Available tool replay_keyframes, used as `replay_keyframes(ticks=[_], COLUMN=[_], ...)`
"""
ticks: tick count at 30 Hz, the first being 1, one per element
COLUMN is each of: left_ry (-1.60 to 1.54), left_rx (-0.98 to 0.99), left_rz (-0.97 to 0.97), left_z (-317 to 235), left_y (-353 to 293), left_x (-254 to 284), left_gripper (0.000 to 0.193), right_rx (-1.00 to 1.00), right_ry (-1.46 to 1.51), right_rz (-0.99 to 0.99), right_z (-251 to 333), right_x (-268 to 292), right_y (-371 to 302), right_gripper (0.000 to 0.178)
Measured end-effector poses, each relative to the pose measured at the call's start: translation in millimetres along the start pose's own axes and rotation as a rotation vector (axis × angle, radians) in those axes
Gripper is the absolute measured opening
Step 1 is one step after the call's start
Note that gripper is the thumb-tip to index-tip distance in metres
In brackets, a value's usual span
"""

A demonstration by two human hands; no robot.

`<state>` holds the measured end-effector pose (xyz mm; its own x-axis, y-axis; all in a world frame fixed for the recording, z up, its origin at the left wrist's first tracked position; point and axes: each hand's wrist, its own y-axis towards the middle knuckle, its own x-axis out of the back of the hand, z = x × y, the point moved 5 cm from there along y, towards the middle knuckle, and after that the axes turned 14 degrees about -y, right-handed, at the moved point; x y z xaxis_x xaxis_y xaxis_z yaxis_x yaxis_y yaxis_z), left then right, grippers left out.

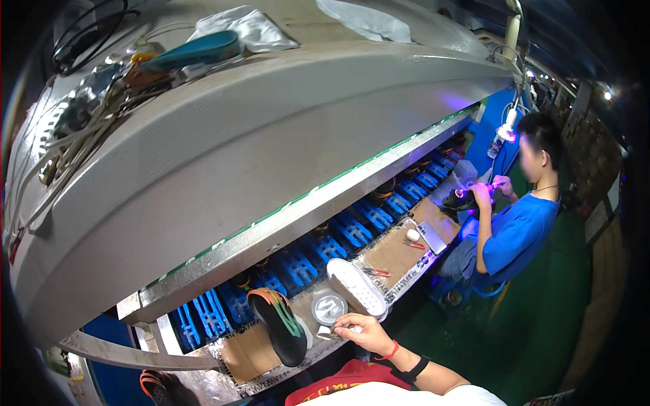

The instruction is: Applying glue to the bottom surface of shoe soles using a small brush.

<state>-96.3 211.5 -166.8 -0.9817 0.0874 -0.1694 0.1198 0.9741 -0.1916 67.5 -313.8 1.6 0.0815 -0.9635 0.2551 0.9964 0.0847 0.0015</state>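
Work looks to be partway: the right hand [365, 333] pinches a small pale-ended tool [325, 332], seemingly a brush, beside the near rim of a round tub [330, 307]. What is finished on the dark shoe [279, 331] cannot be told. The shoe rests on the tabletop [411, 276], left of that hand and apart from it. The left hand is out of view, its grip unknown.

A wide fisheye camera on the person's head is looking down from above and behind the right hand [363, 333], close to it, and facing across the worktop [303, 302]; the bending view is reaching a co-worker [520, 233] well beyond the hand, to its right.
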Motion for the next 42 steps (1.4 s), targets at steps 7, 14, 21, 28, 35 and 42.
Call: replay_keyframes(ticks=[7, 14, 21, 28, 35, 42], left_ry=[0.057, -0.107, 0.069, 0.286, -0.151, -0.05], left_rx=[0.217, 0.423, 0.363, 0.354, 0.824, 0.702], left_rz=[0.05, 0.106, 0.198, 0.534, 0.382, 0.355], left_z=[-4, -51, -74, -38, 23, 19], left_y=[98, 90, 5, -77, -106, -105], left_x=[126, 130, 102, 173, 185, 144], left_gripper=[0.066, 0.066, 0.063, 0.048, 0.045, 0.049], right_rx=[-0.007, -0.087, -0.183, -0.256, -0.3, -0.294], right_ry=[-0.149, -0.116, -0.131, -0.129, -0.156, -0.162], right_rz=[0.119, 0.188, 0.261, 0.307, 0.329, 0.385], right_z=[5, 2, -11, -16, -30, -38], right_x=[-36, -59, -71, -66, -62, -68], right_y=[0, -2, -4, -6, -8, -11], right_gripper=[0.02, 0.021, 0.023, 0.023, 0.025, 0.025])
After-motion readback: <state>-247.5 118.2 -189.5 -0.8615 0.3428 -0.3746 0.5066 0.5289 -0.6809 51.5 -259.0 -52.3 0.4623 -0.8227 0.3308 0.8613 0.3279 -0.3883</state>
